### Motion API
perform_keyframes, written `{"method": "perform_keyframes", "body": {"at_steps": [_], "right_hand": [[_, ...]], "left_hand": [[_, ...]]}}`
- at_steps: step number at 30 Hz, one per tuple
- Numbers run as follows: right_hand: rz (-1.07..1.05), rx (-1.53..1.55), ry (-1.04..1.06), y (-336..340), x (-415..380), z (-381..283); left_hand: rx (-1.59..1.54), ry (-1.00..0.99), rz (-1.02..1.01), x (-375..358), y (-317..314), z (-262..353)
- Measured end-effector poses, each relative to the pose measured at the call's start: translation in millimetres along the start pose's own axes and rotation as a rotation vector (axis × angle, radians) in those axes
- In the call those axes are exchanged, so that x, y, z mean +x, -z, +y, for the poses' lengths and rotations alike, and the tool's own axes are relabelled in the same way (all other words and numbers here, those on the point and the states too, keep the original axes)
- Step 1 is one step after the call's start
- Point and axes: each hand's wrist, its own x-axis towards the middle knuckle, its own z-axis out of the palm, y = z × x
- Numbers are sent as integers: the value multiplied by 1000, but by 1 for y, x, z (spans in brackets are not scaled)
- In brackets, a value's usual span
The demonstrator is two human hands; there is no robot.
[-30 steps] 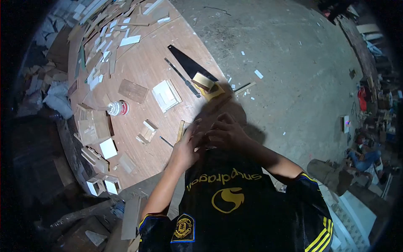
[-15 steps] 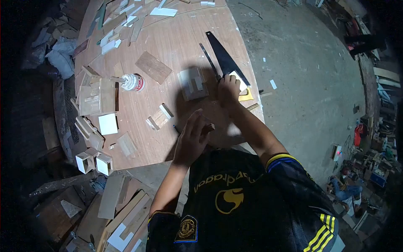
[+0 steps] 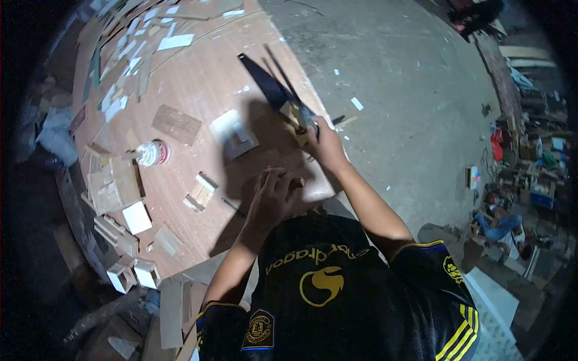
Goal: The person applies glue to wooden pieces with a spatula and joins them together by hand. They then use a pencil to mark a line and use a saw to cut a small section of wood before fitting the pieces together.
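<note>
My right hand is closed around the grip of a long, thin dark file, which points away over the table's right edge. Beneath and beside it lies a handsaw with a black blade and a yellowish handle, partly covered by the file and my hand. Close to my body, my left hand is curled around a small wooden piece, of which only an end shows. Ahead of my left hand is a white-topped board with a small strip on it, partly in shadow.
On the wooden table are a white glue bottle, a brown rectangular panel, a small channel-shaped wooden piece and a wooden box assembly. Scattered offcuts cover the far left. Concrete floor lies to the right.
My right hand has taken up the file, lifting it from beside the saw and drawing it back. My left hand keeps its wooden piece. The whole view has turned and shifted.
</note>
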Motion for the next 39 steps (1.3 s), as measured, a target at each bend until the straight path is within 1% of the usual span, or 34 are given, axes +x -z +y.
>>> {"method": "perform_keyframes", "body": {"at_steps": [2,4,6,8,10,12,14,15,16,17,18,19,20,22,23,25,28,29,30,31,32,33,34,39], "right_hand": [[141,188,123,30,-31,28],[154,177,61,55,-60,64],[162,169,0,77,-88,93],[106,258,-215,95,-114,115],[123,299,-255,102,-135,149],[125,346,-285,99,-146,190],[123,407,-181,88,-155,230],[99,159,-173,93,-157,236],[88,170,-171,106,-159,227],[18,153,-174,122,-159,209],[-48,134,-171,129,-157,203],[43,172,-10,120,-159,214],[35,180,-4,116,-158,222],[-142,117,-49,113,-152,230],[-149,125,-49,109,-151,234],[-131,126,51,110,-149,227],[-208,52,49,110,-140,216],[-220,58,44,106,-138,218],[-195,12,110,102,-137,220],[-169,-36,174,98,-137,222],[-173,-34,162,95,-138,223],[-146,-42,185,92,-138,223],[-121,-49,211,89,-138,223],[-160,-113,206,79,-136,219]], "left_hand": [[-40,-27,-13,12,-18,6],[-62,-129,-77,22,-49,1],[-121,-141,-117,29,-76,5],[-172,-135,-154,38,-95,16],[-54,-209,-138,47,-111,28],[-41,-188,-116,51,-137,24],[-21,-162,-99,53,-168,17],[-25,-91,-102,56,-184,12],[-28,-15,-103,57,-198,8],[-30,62,-102,57,-206,7],[72,-20,-25,61,-207,17],[91,-42,9,64,-215,16],[108,-64,41,67,-223,16],[138,-48,54,73,-236,13],[159,-26,54,75,-241,11],[178,14,47,76,-251,6],[194,-14,75,75,-258,0],[180,-21,56,74,-258,-3],[181,-14,46,74,-258,-5],[179,-62,77,73,-258,-6],[172,-112,110,74,-259,-7],[149,-120,106,75,-260,-8],[146,-116,98,75,-260,-8],[103,-102,81,73,-256,-12]]}}
